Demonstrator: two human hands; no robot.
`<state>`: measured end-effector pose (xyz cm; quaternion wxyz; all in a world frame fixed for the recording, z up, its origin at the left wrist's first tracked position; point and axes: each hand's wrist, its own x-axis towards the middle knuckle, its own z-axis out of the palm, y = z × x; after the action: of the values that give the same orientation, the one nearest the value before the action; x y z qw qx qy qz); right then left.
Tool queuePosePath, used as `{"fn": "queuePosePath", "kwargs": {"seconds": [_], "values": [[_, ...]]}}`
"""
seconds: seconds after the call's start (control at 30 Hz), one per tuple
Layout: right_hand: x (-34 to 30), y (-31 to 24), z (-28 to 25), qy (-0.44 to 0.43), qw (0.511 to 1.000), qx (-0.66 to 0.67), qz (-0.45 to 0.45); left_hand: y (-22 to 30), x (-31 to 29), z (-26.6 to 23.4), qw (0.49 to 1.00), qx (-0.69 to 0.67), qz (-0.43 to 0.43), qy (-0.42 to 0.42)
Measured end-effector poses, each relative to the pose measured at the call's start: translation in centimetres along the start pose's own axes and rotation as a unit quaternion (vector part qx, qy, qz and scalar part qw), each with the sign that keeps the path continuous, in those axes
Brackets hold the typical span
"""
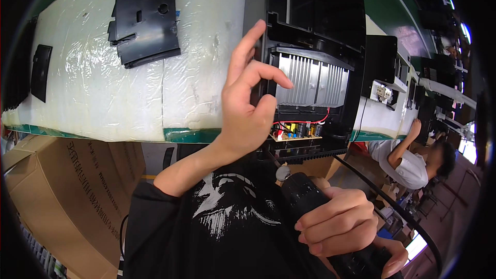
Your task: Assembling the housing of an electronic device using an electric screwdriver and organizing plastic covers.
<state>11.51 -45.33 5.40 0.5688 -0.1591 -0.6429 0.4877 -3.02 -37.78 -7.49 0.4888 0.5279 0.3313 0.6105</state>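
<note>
My left hand [247,90] has its fingers spread at the left edge of a black housing [356,90]. The index fingertip lies against that edge, while another finger reaches over the silver finned heat sink [312,80] inside. Below the heat sink sits a circuit board [297,131] with colourful components and a red wire. My right hand [341,222] is wrapped round a black electric screwdriver [302,192], held in front of my body. Its thin shaft points up toward the housing's near edge; where the tip ends is hard to make out.
Stacked black plastic panels [147,20] lie on the film-wrapped table [206,36], with a smaller black piece [40,72] farther left. A large cardboard box [72,201] stands below left. A black cable [392,199] crosses at right. A co-worker in a white shirt [400,163] works farther right.
</note>
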Motion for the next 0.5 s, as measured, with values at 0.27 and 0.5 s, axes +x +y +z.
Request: {"fn": "queuePosePath", "kwargs": {"seconds": [0.27, 0.5], "values": [[1.3, 2.9, 3.3, -0.022, 0.999, 0.031, -0.018, 0.3, -0.2, 0.4, 0.999, -0.03, -0.002, 0.036], [1.4, 4.3, 3.0, -0.043, 0.994, 0.034, -0.099, 0.5, -0.3, 0.4, 0.998, -0.043, -0.033, 0.04]]}}
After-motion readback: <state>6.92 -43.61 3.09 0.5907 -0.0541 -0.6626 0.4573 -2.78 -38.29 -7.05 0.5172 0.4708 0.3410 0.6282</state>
